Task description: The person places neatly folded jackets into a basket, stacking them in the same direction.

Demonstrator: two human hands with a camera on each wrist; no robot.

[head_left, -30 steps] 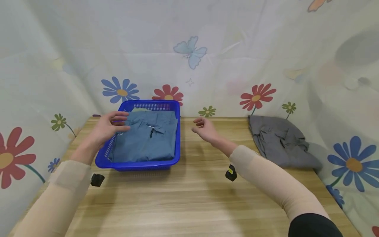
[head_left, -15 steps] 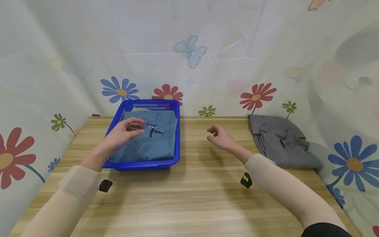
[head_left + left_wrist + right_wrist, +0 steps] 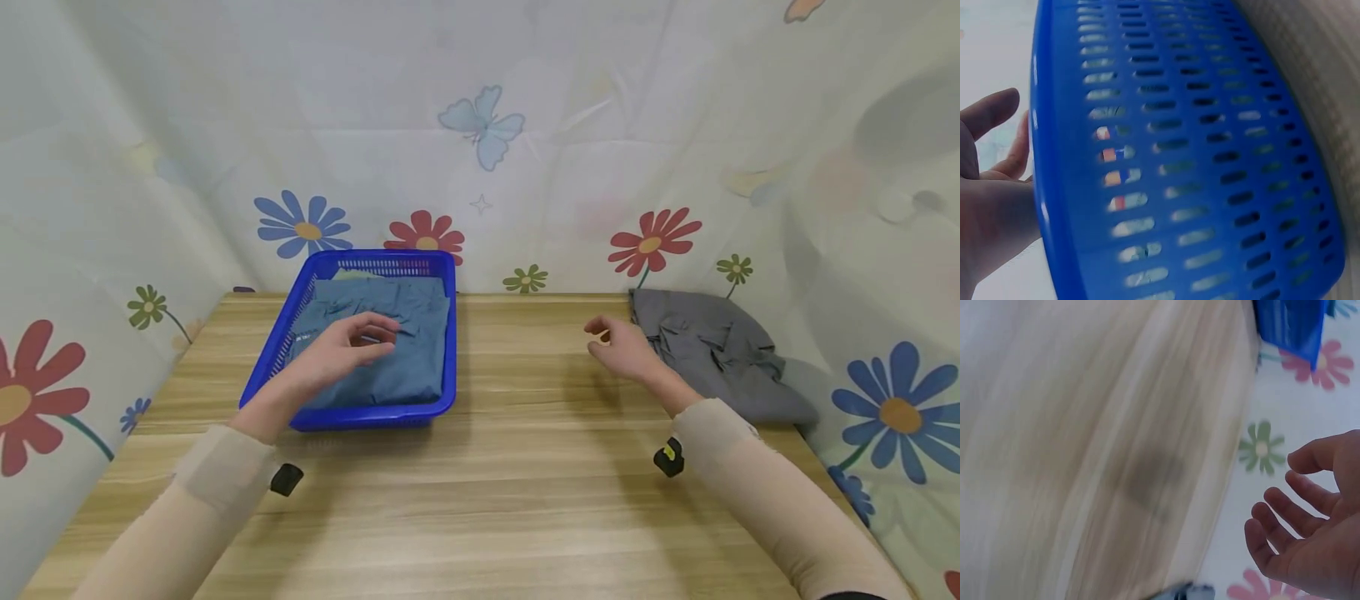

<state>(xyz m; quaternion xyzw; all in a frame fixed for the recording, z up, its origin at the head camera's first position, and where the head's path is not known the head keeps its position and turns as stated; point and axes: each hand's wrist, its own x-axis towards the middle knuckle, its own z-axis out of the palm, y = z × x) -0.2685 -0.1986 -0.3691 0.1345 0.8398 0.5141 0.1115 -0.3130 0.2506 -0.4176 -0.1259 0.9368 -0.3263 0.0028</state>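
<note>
My left hand (image 3: 339, 354) hovers over the blue plastic basket (image 3: 405, 412) in the head view, its fingers loosely bent and holding nothing. Under it lies folded blue-grey clothing (image 3: 408, 367) inside the basket. The left wrist view shows the slotted basket wall (image 3: 1204, 156) close up, with the hand partly hidden behind the rim. On the right, my right hand (image 3: 622, 348) hangs above the table with relaxed, loosely curled fingers and nothing in them. A crumpled dark grey garment (image 3: 712, 354) lies just to its right, at the table's right side.
The wood-grain table (image 3: 480, 500) ends at the back against a flower-printed cloth (image 3: 555, 167), which also hangs along both sides. Each wrist carries a small black device; the right-hand device (image 3: 669, 457) has a yellow mark.
My right hand has moved rightward and slightly down, away from the basket towards the grey garment. My left hand has shifted right and slightly down over the basket. The clothing has stayed put.
</note>
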